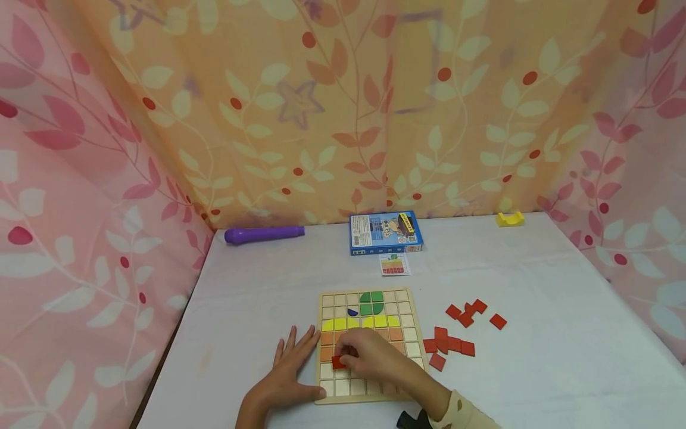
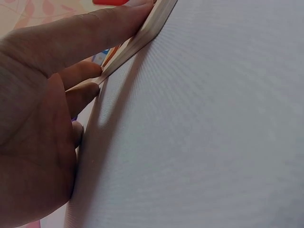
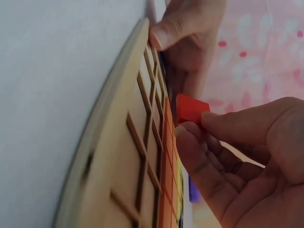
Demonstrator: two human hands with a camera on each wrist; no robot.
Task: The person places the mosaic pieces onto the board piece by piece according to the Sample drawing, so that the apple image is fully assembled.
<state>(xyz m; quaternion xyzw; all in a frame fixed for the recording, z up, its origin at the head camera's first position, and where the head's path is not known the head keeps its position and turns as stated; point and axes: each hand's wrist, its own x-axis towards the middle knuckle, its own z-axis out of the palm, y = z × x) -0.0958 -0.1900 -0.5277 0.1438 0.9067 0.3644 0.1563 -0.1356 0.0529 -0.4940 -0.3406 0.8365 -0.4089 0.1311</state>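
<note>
A wooden grid board (image 1: pixel 412 333) lies on the white table, partly filled with green, yellow and orange tiles. My right hand (image 1: pixel 370 353) pinches a red square tile (image 1: pixel 338 361) (image 3: pixel 191 109) just above the board's left column (image 3: pixel 142 142). My left hand (image 1: pixel 292 366) lies flat on the table, fingers straight, its thumb (image 2: pixel 90 33) (image 3: pixel 173 28) pressed against the board's left edge (image 2: pixel 137 40).
Several loose red tiles (image 1: pixel 455 333) lie right of the board. Behind it sit a pattern card (image 1: pixel 395 264), a blue box (image 1: pixel 385 232), a purple tube (image 1: pixel 264 234) and a yellow piece (image 1: pixel 510 219). Floral curtains close in three sides.
</note>
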